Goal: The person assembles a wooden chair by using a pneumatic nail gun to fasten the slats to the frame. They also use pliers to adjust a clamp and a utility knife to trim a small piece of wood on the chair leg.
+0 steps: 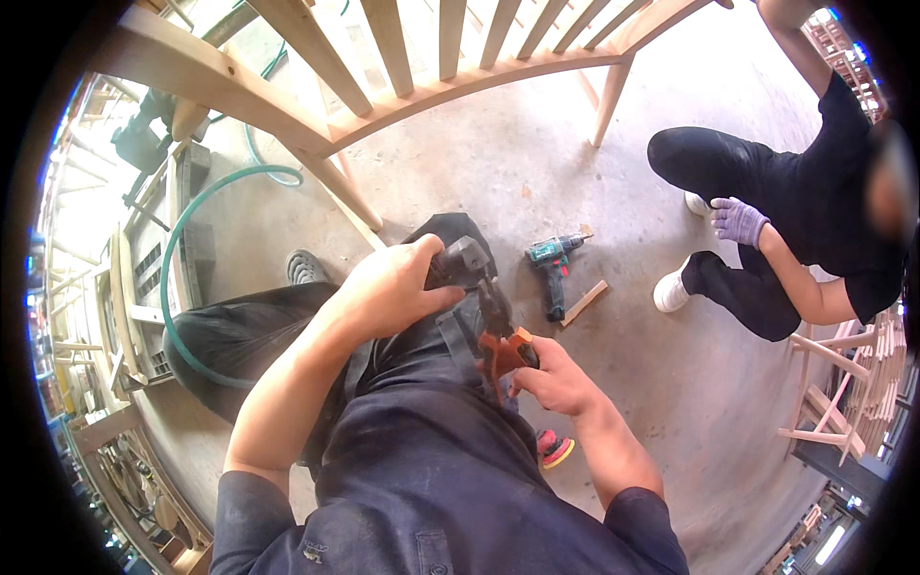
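Note:
My left hand (398,283) is closed around a dark tool with a blocky black head (467,257), held above my lap. Its exact kind cannot be made out. My right hand (559,379) grips the orange handles of a pair of pliers (498,347). The dark jaws of the pliers point up at the black tool's front end and meet or nearly meet it. Past my right hand, a teal cordless drill (554,268) lies on the floor beside a thin wooden strip (585,303).
A slatted wooden chair frame (460,91) stands ahead. On the left, a green hose (177,244) loops over my leg. A red sander (553,448) sits low by my right side. A person with a purple glove (739,222) crouches at right, near stacked wooden parts (867,383).

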`<state>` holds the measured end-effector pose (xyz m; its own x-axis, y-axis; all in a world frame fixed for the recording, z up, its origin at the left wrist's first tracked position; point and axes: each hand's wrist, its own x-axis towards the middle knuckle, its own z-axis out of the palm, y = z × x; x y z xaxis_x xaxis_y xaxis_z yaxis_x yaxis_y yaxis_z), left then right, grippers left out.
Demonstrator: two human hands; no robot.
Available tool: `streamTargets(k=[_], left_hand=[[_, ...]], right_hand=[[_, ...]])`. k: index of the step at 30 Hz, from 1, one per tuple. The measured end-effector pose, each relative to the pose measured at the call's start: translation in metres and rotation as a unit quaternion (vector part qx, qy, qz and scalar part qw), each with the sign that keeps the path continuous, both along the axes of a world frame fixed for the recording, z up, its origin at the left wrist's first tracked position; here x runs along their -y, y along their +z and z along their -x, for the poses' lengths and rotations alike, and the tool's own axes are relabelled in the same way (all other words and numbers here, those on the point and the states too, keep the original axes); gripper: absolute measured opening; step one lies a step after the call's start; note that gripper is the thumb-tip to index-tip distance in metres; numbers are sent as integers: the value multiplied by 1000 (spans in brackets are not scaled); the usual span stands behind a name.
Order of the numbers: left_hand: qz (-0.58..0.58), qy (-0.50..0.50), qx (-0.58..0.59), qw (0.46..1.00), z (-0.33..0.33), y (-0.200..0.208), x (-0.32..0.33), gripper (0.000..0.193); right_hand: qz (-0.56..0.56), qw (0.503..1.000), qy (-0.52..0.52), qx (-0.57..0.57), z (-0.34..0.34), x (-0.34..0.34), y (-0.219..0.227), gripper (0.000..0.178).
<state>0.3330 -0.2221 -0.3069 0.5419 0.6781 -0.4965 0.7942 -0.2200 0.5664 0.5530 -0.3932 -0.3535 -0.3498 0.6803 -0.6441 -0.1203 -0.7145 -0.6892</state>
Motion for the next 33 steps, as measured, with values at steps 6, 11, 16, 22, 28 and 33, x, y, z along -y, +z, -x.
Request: streamTargets(k=[6,11,16,22,28,33], left_hand=[[-6,-11,0,1000,4,-2,-1,57],[-11,1,8,1000,9,-1,-4,55],[-12,-12,8,1000,11,-1,-4,54],[-26,-27,23,999,13,-1,-5,52],[-95,-32,31,994,6,-12,-19,35],[-146,46,36,988,1,-50,-33,23]], right_hand=[[7,1000,8,-7,-3,0,-3,56],[30,999,-2,-42,-2,-3,2,53],[37,998,10,-41,-1,-11,9,52],[37,995,-26,-88,-2,-3,3,59],[88,962,-87,-242,5,-7,7,67],[40,991,-90,-92,24,-24,-5,42]])
